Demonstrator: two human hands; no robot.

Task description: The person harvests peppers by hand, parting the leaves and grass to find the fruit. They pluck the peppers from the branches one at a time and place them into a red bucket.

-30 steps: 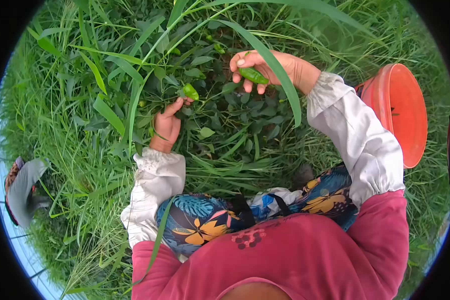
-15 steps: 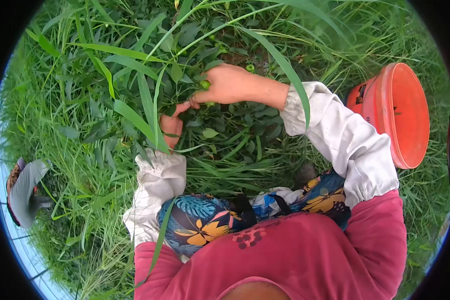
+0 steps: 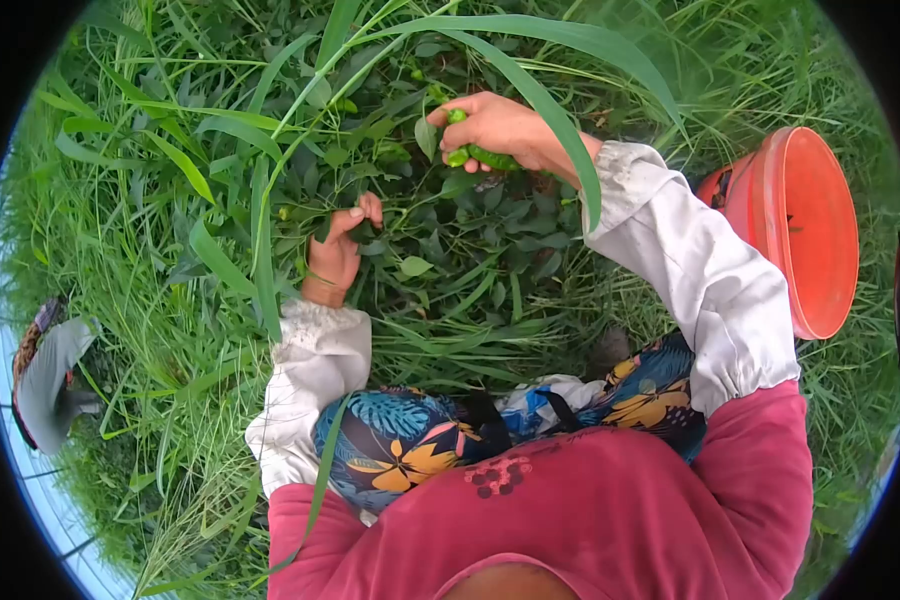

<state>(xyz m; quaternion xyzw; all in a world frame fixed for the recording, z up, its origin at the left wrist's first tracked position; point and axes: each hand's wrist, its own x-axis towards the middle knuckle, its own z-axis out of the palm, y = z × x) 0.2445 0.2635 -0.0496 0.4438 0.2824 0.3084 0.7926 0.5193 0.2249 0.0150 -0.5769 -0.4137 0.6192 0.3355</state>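
Green peppers (image 3: 492,158) show in the palm and between the fingers of my right hand (image 3: 500,130), which is closed around them above the leafy plant. My left hand (image 3: 337,252) is lower and to the left among the leaves, its fingers curled near a stem; whatever it may hold is hidden. Dark green pepper foliage (image 3: 450,225) fills the space between both hands. A long grass blade (image 3: 560,120) arches in front of my right wrist.
An orange-red bucket (image 3: 820,235) lies tilted in the grass at the right, a small green bit inside. Tall grass (image 3: 140,330) surrounds the plants. Another person (image 3: 55,380) with a grey head covering is at the far left.
My right hand has moved up and right, away from my left hand, and the peppers in it now show. My left hand has drawn slightly left and turned; the grass blades have shifted.
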